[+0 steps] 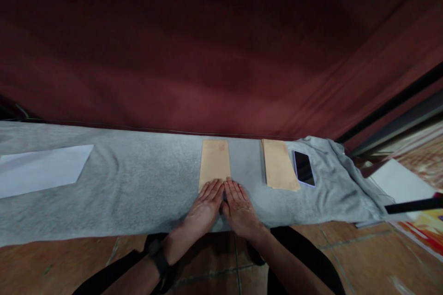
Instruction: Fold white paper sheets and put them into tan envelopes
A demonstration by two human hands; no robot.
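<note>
A brown envelope (215, 160) lies upright on the grey cloth (155, 170) in front of me. My left hand (206, 203) rests flat on its lower end, fingers stretched out. Beside it, my right hand (238, 203) lies flat with its fingertips at the envelope's lower right corner. The fingertips of both hands nearly meet. To the right sits a small stack of brown envelopes (279, 165), with a phone (304, 168) in a light purple case next to it.
White paper (41, 169) lies at the far left of the cloth. A dark red curtain (214, 73) hangs behind. At the right are a black bar (413, 206), white sheets (398, 182) and colourful printed matter (427, 228). Tiled floor (367, 258) shows below.
</note>
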